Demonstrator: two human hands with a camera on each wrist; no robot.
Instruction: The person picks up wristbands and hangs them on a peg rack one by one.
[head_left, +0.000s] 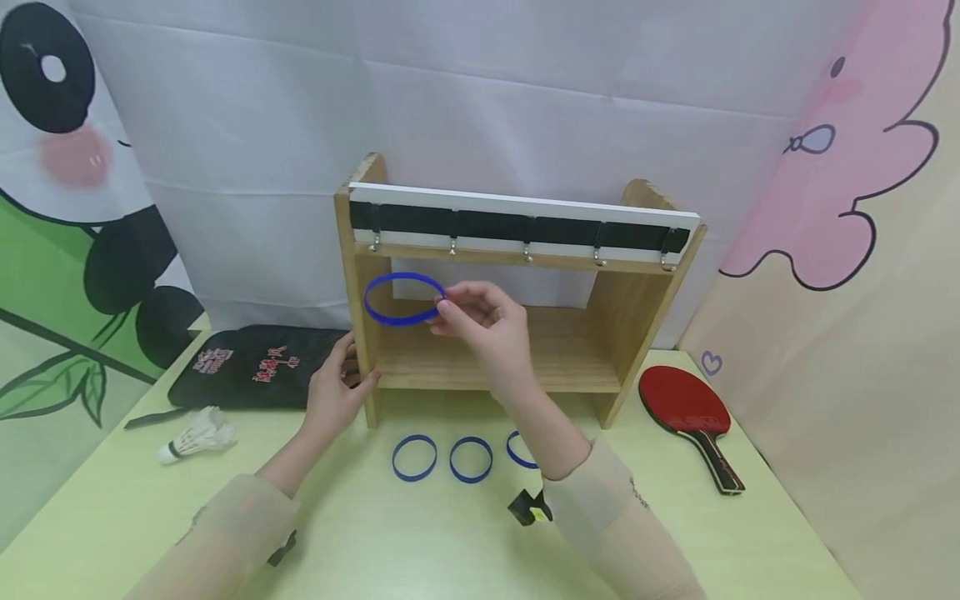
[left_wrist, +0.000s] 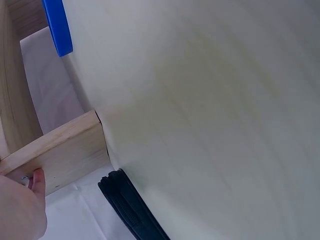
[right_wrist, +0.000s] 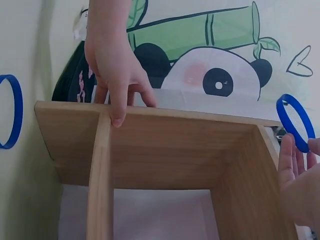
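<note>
My right hand pinches a blue wristband at its right edge, thumb against fingers, in front of the wooden rack. Just above the band runs a row of metal hooks along the rack's black-and-white top strip. With my left hand I grip the rack's left side panel, thumb on the front and fingers around the outside. On the table before the rack lie a wristband, a second wristband and a third wristband, partly hidden by my right forearm.
Left of the rack lies a black zippered case, with a shuttlecock in front of it. A red table tennis paddle rests on the right of the table. Behind the rack hangs a pale cloth.
</note>
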